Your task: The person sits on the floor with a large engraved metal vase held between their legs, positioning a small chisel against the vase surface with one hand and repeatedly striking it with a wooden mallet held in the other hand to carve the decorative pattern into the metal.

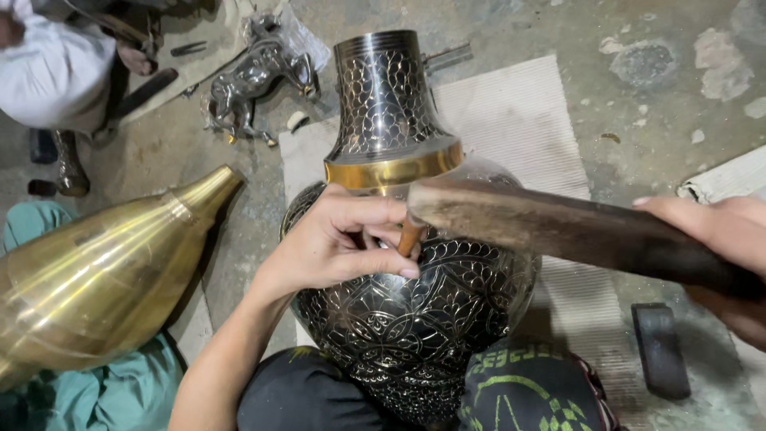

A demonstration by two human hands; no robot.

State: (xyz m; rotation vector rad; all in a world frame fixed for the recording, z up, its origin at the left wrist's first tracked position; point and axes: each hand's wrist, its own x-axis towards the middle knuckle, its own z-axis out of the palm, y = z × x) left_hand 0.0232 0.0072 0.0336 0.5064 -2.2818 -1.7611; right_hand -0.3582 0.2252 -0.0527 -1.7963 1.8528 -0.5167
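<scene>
Stained concrete floor (662, 48) with ribbed mat (511, 120), horse figurine (259, 80), dark block (661, 349).

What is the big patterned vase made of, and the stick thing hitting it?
The vase looks like metal: a dark, shiny surface with bright engraved scales and a polished golden band, probably brass under a black coating. The mallet in the right hand looks like worn, matte brown wood. The left hand pinches a small chisel, its material hard to tell.

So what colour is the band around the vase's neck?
Polished gold band, between black engraved sections; head view.
</scene>
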